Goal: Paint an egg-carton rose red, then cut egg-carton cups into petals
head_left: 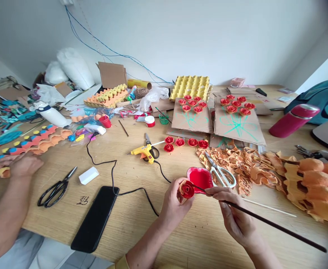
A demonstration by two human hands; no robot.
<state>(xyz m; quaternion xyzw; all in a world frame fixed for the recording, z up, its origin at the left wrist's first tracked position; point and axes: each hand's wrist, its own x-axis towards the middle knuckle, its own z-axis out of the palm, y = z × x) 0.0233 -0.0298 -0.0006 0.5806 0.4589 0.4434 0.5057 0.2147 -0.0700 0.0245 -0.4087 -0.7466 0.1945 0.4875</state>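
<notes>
My left hand (177,203) is closed around a small rose (186,189) made of egg-carton pulp, its petals mostly red with some orange outside. In my right hand (233,213) is a long dark paintbrush (276,223), held near its front end. The brush tip reaches the right side of the rose; whether it touches is hard to tell. Just behind the rose stands a small dish of red paint (199,178). Several finished-looking red roses (192,142) lie in rows on the table beyond.
White-handled scissors (222,175) rest by orange carton scraps (245,164). A yellow glue gun (144,151) trails a black cord. Cardboard sheets (238,129) bear more roses. A phone (96,218) and black scissors (57,188) lie left, near another person's hands (26,164). A red bottle (294,119) stands right.
</notes>
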